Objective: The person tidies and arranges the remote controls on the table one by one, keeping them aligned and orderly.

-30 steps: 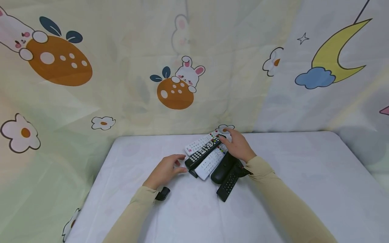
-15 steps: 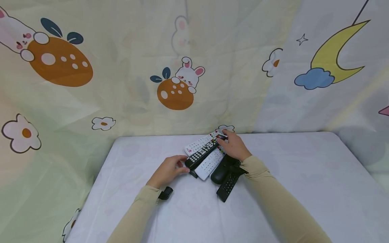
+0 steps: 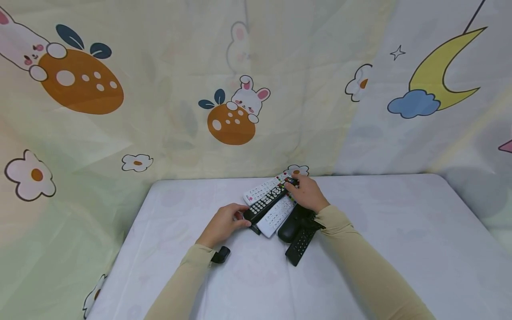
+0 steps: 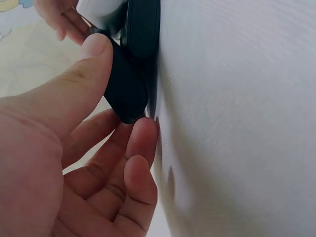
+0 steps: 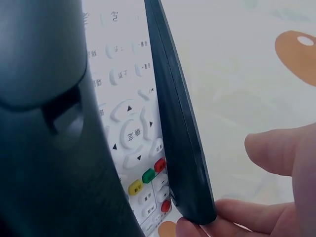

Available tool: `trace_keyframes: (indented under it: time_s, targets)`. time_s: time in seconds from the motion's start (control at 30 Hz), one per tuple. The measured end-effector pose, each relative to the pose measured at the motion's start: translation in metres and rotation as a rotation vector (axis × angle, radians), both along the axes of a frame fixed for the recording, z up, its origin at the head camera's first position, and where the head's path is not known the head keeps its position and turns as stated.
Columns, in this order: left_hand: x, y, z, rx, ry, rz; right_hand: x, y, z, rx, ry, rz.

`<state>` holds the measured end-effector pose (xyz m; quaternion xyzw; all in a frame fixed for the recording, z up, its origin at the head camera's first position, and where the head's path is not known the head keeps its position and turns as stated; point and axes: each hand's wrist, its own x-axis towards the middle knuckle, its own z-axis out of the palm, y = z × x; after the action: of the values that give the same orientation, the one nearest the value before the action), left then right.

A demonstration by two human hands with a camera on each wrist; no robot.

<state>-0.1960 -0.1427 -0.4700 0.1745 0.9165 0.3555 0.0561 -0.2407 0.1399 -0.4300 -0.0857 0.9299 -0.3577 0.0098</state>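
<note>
Five slim plastic remotes lie fanned at the table's twelve o'clock edge, on smooth white cloth under cartoon-print curtains. Our left hand pinches the long black remote's near end; our right hand grips its far end.

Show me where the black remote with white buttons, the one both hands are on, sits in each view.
Head: black remote lies diagonally on top of the pile at table centre, left hand at its near end, right hand at its far end.
Left wrist: its dark near end, upper left, between thumb and fingers.
Right wrist: its thin black edge, centre, fingertips at its tip.
Shared landmark: the white remote under it.
</note>
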Motion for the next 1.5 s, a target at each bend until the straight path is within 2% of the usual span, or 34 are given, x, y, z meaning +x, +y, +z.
trace_keyframes:
  time_s: [0.2, 0.47, 0.8, 1.1, 1.37, 1.5]
  targets:
    - [0.002, -0.001, 0.0, 0.015, 0.033, 0.007, -0.001, -0.002, 0.002, -0.004, 0.007, -0.017]
    - [0.007, 0.001, 0.01, 0.079, 0.018, 0.047, -0.003, -0.005, 0.006, -0.008, 0.057, -0.016]
    - [0.012, 0.0, 0.018, 0.038, 0.057, 0.085, -0.003, -0.014, 0.012, -0.035, 0.064, 0.006]
    - [0.019, -0.007, 0.023, 0.012, 0.049, 0.112, -0.003, -0.028, 0.016, -0.027, 0.059, 0.005]
    - [0.024, -0.015, 0.021, 0.043, 0.095, 0.126, -0.004, -0.04, 0.017, -0.031, 0.017, 0.012]
    - [0.027, -0.019, 0.021, 0.053, 0.095, 0.147, -0.005, -0.045, 0.017, -0.038, 0.014, 0.033]
